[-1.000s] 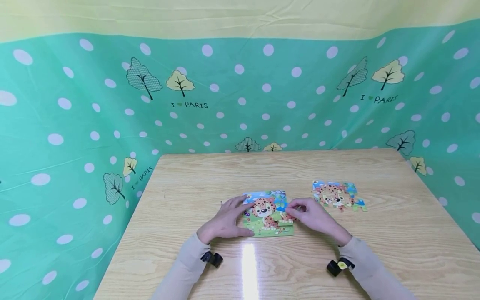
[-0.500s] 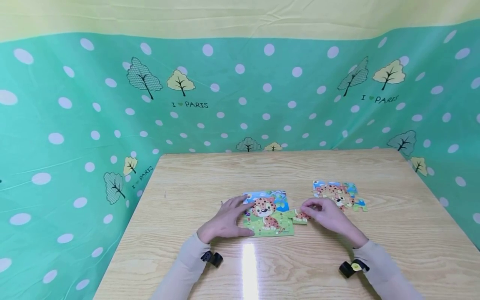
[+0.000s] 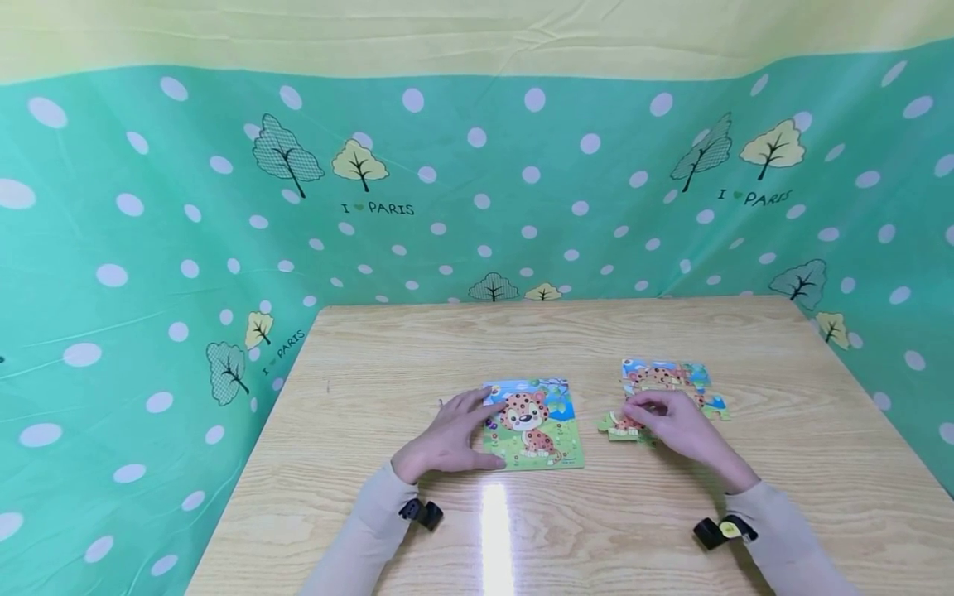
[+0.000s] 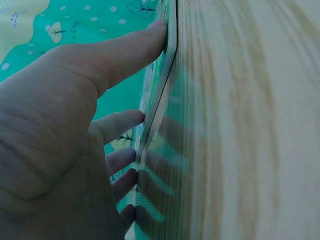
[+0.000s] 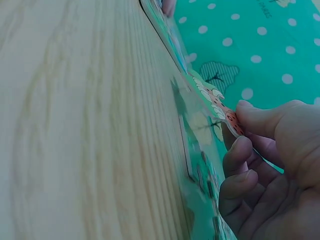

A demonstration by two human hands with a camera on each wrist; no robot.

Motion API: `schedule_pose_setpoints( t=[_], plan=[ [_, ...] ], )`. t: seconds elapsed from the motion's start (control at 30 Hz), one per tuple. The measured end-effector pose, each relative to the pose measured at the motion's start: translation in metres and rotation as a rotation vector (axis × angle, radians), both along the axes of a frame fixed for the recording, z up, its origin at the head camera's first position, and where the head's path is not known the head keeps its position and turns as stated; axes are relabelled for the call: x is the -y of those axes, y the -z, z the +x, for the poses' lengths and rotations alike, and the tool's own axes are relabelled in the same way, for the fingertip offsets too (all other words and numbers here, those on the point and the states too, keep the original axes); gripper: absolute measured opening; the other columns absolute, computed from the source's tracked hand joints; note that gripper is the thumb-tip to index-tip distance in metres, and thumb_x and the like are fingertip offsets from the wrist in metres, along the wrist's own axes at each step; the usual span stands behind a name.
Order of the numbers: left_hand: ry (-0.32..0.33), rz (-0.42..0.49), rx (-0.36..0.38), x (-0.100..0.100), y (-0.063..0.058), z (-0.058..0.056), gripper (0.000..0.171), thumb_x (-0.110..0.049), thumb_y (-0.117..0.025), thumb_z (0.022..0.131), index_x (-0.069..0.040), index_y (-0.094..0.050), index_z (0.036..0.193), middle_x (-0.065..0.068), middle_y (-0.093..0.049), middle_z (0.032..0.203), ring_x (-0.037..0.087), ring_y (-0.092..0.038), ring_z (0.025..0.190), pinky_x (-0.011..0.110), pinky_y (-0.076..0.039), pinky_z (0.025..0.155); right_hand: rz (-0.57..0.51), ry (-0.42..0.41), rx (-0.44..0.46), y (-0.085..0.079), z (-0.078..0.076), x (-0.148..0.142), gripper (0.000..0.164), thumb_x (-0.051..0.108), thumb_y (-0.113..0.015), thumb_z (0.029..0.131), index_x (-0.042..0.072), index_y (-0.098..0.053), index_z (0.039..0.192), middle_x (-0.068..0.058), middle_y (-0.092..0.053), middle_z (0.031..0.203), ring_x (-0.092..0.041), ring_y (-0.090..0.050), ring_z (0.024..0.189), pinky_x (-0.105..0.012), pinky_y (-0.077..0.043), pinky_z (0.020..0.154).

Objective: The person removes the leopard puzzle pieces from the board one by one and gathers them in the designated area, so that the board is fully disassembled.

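Note:
The picture board [image 3: 531, 422] with a cartoon leopard cub lies flat on the table. My left hand [image 3: 450, 434] rests on its left side with fingers spread, the thumb [image 4: 145, 42] at the near edge in the left wrist view. My right hand [image 3: 681, 426] pinches a jigsaw piece [image 3: 617, 429] showing green grass and spotted leopard body; its spotted end [image 5: 231, 120] sits between thumb and index finger in the right wrist view. That hand is at the near side of a partly joined leopard jigsaw [image 3: 659, 377] and hides some of it.
Both groups of puzzle parts lie on a wood-grain table [image 3: 402, 348], with a gap between the board and the joined pieces. A green dotted curtain [image 3: 477, 182] hangs behind the table and along its sides. A bright light reflection lies on the near tabletop.
My right hand has carried the pinched jigsaw piece rightward, from over the picture board's right side to beside the joined pieces. My left hand has stayed on the board.

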State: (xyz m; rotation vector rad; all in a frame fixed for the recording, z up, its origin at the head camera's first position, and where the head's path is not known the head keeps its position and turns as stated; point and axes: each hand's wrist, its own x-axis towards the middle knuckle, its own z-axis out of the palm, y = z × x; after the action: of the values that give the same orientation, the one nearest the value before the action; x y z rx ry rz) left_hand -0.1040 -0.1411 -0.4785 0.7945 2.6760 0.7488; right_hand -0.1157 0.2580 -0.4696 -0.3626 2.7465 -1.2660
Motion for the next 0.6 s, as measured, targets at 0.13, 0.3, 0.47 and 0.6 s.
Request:
schedule_pose_setpoints(
  t=[0.13,0.3,0.47,0.6],
  plan=[
    [0.002,-0.001,0.004,0.0,0.0,0.0,0.093,-0.059,-0.077,0.085,-0.022,-0.039,0.161,0.01,-0.019,0.171,0.037,-0.015,0.154,0.065,-0.01,0.121,0.008,0.019,0.016,-0.002,0.001,-0.008,0.033,0.034,-0.066,0.103,0.005,-0.076,0.115,0.0,-0.072,0.093,-0.017,-0.06,0.076,-0.027,-0.049,0.06],
    [0.001,0.004,0.004,0.0,0.0,0.0,0.092,-0.059,-0.077,0.085,-0.022,-0.039,0.161,0.01,-0.019,0.171,0.037,-0.015,0.154,0.066,-0.01,0.121,0.026,0.057,0.017,-0.004,0.001,-0.02,0.038,0.036,-0.065,0.104,0.002,-0.074,0.118,-0.002,-0.071,0.092,-0.017,-0.059,0.075,-0.027,-0.048,0.057],
    [0.0,0.004,0.003,0.0,0.0,0.0,0.092,-0.058,-0.077,0.086,-0.022,-0.039,0.161,0.009,-0.019,0.17,0.037,-0.015,0.154,0.066,-0.01,0.121,0.029,0.091,0.041,-0.006,0.002,-0.031,0.043,0.038,-0.064,0.104,0.0,-0.072,0.121,-0.004,-0.069,0.09,-0.018,-0.058,0.072,-0.029,-0.049,0.056],
    [0.0,0.002,0.002,0.0,0.0,0.0,0.093,-0.058,-0.077,0.085,-0.022,-0.039,0.161,0.01,-0.019,0.171,0.037,-0.015,0.154,0.065,-0.01,0.121,0.041,0.106,0.035,-0.005,0.004,-0.041,0.042,0.035,-0.062,0.105,-0.002,-0.071,0.122,-0.006,-0.069,0.093,-0.018,-0.06,0.076,-0.028,-0.051,0.061]
  ],
)
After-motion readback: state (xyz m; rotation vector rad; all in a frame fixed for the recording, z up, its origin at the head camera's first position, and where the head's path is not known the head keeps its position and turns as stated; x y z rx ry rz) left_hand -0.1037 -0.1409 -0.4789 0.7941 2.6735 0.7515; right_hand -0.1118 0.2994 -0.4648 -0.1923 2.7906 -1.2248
